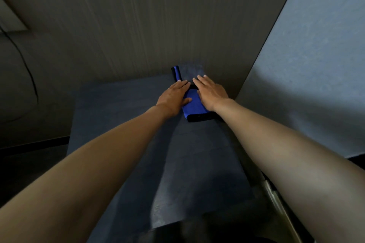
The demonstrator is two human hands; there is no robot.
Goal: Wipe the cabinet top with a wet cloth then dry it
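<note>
A folded blue cloth with a black edge lies at the far right of the dark cabinet top, close to the back wall. A greyish cloth part lies beyond it against the wall. My left hand presses flat on the cloth's left side, fingers together and pointing away. My right hand lies flat on its right side, fingertips on the grey part. Both palms cover the cloth's middle.
A dark wood-grain wall rises right behind the cabinet. A pale blue-grey panel closes the right side. A black cable hangs at the far left. A light metal frame runs along the cabinet's near right edge.
</note>
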